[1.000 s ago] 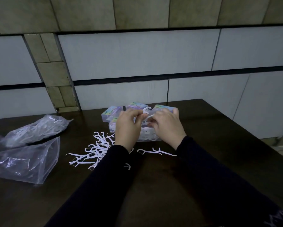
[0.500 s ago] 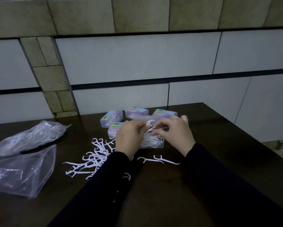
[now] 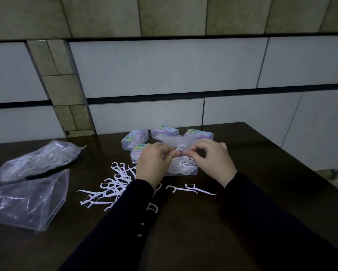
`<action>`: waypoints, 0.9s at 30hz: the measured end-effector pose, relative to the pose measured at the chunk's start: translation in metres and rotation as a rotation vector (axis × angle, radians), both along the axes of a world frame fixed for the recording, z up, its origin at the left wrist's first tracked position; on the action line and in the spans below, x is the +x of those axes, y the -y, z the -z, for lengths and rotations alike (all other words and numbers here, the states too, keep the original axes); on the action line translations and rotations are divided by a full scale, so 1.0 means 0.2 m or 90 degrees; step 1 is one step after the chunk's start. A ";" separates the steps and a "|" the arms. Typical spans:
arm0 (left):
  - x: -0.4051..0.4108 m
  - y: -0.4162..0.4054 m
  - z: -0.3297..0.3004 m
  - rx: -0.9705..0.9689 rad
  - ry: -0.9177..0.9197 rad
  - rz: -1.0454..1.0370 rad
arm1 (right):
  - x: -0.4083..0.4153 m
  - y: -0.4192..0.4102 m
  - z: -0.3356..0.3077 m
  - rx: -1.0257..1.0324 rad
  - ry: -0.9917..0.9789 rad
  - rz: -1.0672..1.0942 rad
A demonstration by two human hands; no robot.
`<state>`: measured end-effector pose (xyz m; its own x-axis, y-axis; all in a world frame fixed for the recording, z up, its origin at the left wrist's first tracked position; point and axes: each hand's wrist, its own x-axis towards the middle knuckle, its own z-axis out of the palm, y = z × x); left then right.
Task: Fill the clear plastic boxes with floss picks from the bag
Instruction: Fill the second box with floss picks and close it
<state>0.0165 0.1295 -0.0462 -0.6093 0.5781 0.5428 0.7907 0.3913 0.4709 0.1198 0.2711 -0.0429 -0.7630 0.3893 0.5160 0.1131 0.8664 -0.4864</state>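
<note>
We find both hands working over the open box [image 3: 183, 170], which sits on the table [image 3: 242, 222] at centre, already partly filled with picks. The left hand [image 3: 152, 165] and the right hand [image 3: 216, 161] each have their grip pinched on one floss pick [image 3: 179, 149], held just above the box with its raised lid [image 3: 176, 141] behind. We judge the step to be placing this pick. It should be lowered flat and aligned with those already inside, so that the lid can close. The loose picks [image 3: 115, 184] lie at near left of the box, two more [image 3: 189, 189] at near centre. Four closed boxes [image 3: 165, 132] stand at the far side. The full bag [image 3: 41, 159] lies far left, and another bag [image 3: 25, 198] lies nearer.
</note>
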 end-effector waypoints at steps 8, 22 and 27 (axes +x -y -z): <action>-0.05 0.09 -0.08 -0.160 0.054 0.088 | 0.06 -0.05 0.01 -0.095 0.134 -0.026; -0.03 0.10 -0.09 -0.265 0.059 0.072 | 0.05 -0.06 0.04 -0.174 0.226 -0.063; 0.01 0.07 -0.08 -0.227 0.041 0.064 | 0.05 -0.05 0.04 -0.166 0.223 -0.049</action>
